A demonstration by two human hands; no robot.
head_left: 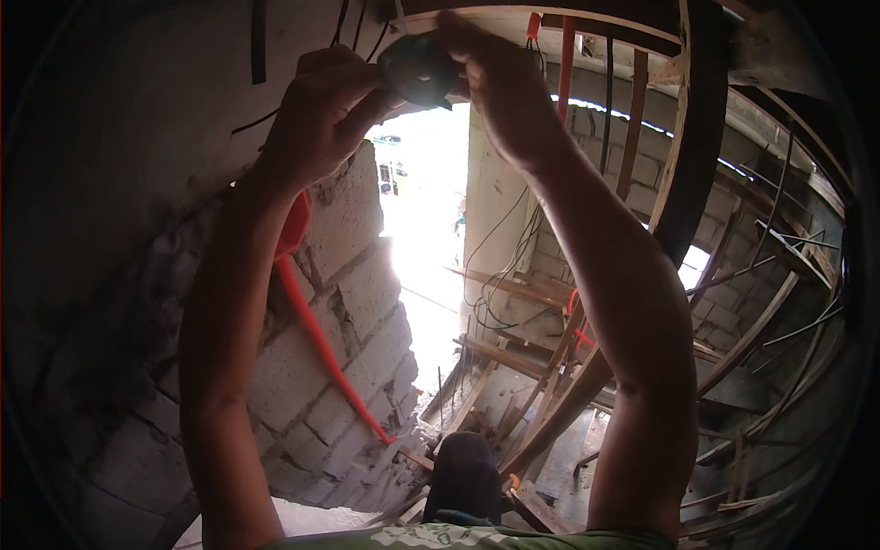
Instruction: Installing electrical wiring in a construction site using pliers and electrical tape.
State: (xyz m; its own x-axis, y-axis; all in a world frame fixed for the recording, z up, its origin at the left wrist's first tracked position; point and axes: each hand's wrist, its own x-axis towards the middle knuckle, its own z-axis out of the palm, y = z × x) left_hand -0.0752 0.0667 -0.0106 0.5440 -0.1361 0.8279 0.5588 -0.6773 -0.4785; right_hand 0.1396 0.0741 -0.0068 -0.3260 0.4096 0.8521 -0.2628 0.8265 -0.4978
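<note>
Unfinished interior: rough block wall at left, bright opening at centre, timbers overhead at right. Both arms raised, forearms entering from the lower edge. Dark round disc located at top centre, between the two hands and above the opening as viewed; blurred, exact kind not determinable. Small pointed bit at its lower right edge. Left hand: fingers bent, thumb and fingertips pinching the disc's left side. Right hand: grasping the disc's right side, fingers curled near its upper edge; full contact not visible. Red tube runs down the block wall from a red box, partly behind the left forearm. Loose wires hang right of the opening. Planks lie below them, criss-crossed.
</note>
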